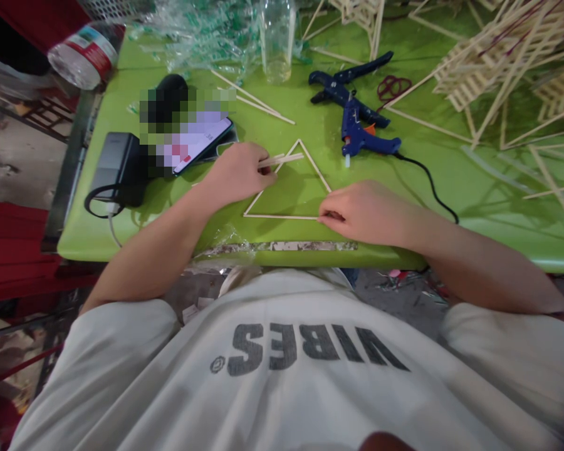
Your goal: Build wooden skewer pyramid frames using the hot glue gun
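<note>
A triangle of thin wooden sticks (282, 217) lies flat on the green table in front of me. My right hand (357, 210) is closed on its lower right corner, and the fingers hide that joint. Over the triangle's left side, my left hand (244, 170) is closed around several loose wooden sticks (286, 159), whose ends point right. A blue glue gun (357, 134) rests beyond the triangle to the right, its black cord trailing toward my right forearm. Behind it lies a dark blue hand tool (338, 88) with open handles.
To the left are a phone (207, 141), a dark power bank or charger (117, 166) and a black rounded object (169, 94). Clear plastic wrappers (202, 37) and a bottle (277, 44) stand at the back. Stick lattice structures (484, 69) fill the right. The table's front edge (301, 255) is close to me.
</note>
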### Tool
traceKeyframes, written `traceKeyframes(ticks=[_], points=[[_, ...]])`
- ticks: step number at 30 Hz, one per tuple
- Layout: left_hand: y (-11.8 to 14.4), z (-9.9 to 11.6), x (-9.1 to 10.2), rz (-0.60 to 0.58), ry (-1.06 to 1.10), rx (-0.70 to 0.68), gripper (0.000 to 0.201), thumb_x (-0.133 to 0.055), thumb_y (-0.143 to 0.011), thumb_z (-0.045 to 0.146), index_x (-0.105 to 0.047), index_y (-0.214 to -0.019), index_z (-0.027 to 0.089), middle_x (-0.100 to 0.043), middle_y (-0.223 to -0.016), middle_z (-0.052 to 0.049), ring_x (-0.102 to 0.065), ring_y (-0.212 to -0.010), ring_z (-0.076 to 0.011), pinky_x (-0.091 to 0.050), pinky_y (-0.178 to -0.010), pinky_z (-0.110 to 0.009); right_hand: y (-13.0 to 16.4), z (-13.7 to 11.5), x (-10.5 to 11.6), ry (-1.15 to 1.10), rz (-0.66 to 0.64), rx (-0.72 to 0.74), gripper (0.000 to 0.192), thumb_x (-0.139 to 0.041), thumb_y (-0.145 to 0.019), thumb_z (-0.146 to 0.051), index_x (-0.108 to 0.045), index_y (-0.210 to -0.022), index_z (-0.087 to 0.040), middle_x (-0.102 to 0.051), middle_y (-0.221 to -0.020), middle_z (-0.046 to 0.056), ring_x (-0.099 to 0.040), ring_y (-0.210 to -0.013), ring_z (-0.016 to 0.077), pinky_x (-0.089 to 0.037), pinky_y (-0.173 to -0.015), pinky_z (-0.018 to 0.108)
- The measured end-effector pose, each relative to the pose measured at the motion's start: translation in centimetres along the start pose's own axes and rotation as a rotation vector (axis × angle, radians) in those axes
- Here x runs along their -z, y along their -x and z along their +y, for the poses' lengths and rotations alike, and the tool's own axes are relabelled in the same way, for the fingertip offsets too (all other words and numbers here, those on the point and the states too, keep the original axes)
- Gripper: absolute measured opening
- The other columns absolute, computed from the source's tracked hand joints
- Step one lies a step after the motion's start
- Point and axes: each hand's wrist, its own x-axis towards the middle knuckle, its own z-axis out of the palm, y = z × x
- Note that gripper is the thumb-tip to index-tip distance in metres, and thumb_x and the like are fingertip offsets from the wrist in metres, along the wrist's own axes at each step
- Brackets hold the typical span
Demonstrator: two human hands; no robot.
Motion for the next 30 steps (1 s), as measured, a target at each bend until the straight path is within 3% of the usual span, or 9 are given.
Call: traceKeyframes(ticks=[4,7,11,15,20,25,30], points=[[0.1,0.1,0.1,-0.003,0.001,0.011,0.024,-0.074,-0.090,0.041,-0.064,-0.075,0.025,-0.060,-0.068,-0.006,-0.054,-0.073,-0.0233,-0.037,-0.072,-0.042,1.1,1.6,1.4,-0.094,0.131,0.025,0.031,-0.062,-0.115,-0.033,-0.087,-0.103,-0.020,-0.088,-0.104,0.010,-0.070,-0.088,0.0241,-0.039,-0.080,0.038],[0.1,0.1,0.3,-0.018,-0.022,0.013,0.026,-0.073,-0.093,0.041,-0.064,-0.075,0.025,-0.061,-0.071,-0.006,-0.055,-0.072,-0.0228,-0.038,-0.073,-0.042,2.4,3.2,3.2,-0.091,0.227,-0.069,0.029,-0.064,-0.117,-0.033,-0.088,-0.108,-0.019,-0.087,-0.103,0.011,-0.068,-0.087,0.0225,-0.040,-0.083,0.040],[0.0,0.0,0.4,-0.017,-0.022,-0.013,0.031,-0.071,-0.094,0.041,-0.056,-0.072,0.025,-0.055,-0.067,-0.005,-0.050,-0.068,-0.0205,-0.033,-0.070,-0.042,3.2,4.3,4.1,-0.020,0.052,-0.207,0.013,-0.085,-0.104,-0.033,-0.086,-0.098,-0.021,-0.083,-0.092,0.009,-0.060,-0.074,0.0192,-0.036,-0.076,0.041],[-0.1,-0.5,0.2,-0.005,-0.010,-0.034,0.031,-0.071,-0.094,0.041,-0.055,-0.073,0.026,-0.052,-0.064,-0.004,-0.044,-0.068,-0.0201,-0.033,-0.067,-0.041,2.9,4.0,3.0,0.001,-0.087,-0.183,0.007,-0.082,-0.091,-0.020,-0.080,-0.085,-0.024,-0.079,-0.080,0.004,-0.053,-0.065,0.0177,-0.032,-0.069,0.040],[0.6,0.3,0.5,-0.023,-0.015,-0.080,0.024,-0.071,-0.094,0.040,-0.062,-0.078,0.025,-0.060,-0.070,-0.004,-0.052,-0.072,-0.0209,-0.037,-0.072,-0.040,2.4,3.5,2.0,0.050,-0.103,-0.108,0.016,-0.072,-0.092,-0.020,-0.074,-0.076,-0.024,-0.072,-0.070,0.003,-0.047,-0.059,0.0176,-0.026,-0.067,0.039],[2.3,2.5,0.6,-0.185,-0.035,-0.202,0.026,-0.071,-0.100,0.043,-0.066,-0.084,0.023,-0.067,-0.075,-0.003,-0.058,-0.073,-0.0198,-0.038,-0.075,-0.037,2.0,3.1,2.1,0.041,-0.122,-0.139,0.017,-0.071,-0.094,-0.018,-0.075,-0.078,-0.024,-0.073,-0.073,0.003,-0.048,-0.059,0.0179,-0.027,-0.069,0.040],[3.2,3.5,-0.4,-0.295,-0.195,-0.352,0.020,-0.072,-0.102,0.040,-0.074,-0.090,0.023,-0.075,-0.087,-0.004,-0.060,-0.081,-0.0226,-0.032,-0.077,-0.037,2.1,3.4,1.9,0.019,-0.101,-0.132,0.017,-0.071,-0.095,-0.020,-0.076,-0.080,-0.024,-0.075,-0.075,0.004,-0.050,-0.061,0.0177,-0.027,-0.069,0.039]])
